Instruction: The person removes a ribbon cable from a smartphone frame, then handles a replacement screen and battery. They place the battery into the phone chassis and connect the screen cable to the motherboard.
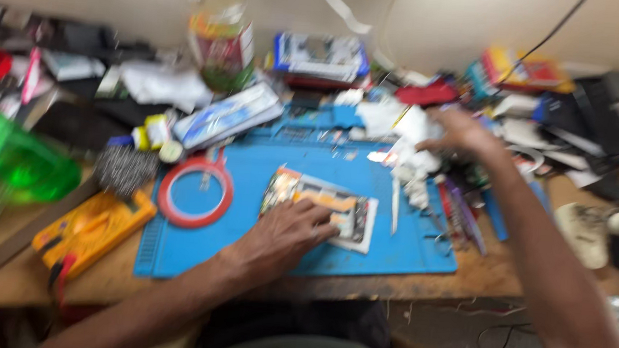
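Two hands being shown over a blue mat (244, 257), opened phone (336, 211) being pressed flat by the left hand (286, 235), fingers spread, right hand (460, 134) being stretched far right into white wipes (410, 156), grip too blurred to tell, blue-edged rectangular package (321, 55) lying far, red tape ring (196, 189) left.
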